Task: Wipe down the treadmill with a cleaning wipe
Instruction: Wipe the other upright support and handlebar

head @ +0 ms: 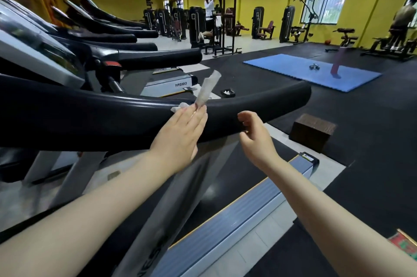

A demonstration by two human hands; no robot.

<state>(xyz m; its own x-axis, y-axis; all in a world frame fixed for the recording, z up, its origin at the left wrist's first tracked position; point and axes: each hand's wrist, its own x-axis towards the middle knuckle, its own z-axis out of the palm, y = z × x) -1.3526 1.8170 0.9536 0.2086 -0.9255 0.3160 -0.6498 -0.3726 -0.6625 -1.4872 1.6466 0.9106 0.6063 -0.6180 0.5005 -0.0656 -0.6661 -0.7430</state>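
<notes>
Wipe (207, 90) against treadmill handrail (259, 98)

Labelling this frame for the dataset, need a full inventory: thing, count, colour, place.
White cleaning wipe: 1, white, twisted, sticking up from the left fingertips over the rail.
Black padded treadmill handrail: 1, black, across centre.
Grey treadmill console: 1, grey with a dark screen, left.
Further treadmills: a row, black, behind on the left; count unclear.
Blue foam floor mat: 1, blue, right of centre.
Brown box: 1, brown, on the floor below the rail end.
Black weight machines: several, black, along the yellow wall.
Other people: 2, one at the machines, one far right.
Left hand: fingers extended, holding the wipe at its tips.
Right hand: loosely curled, holds nothing, at the rail.
</notes>
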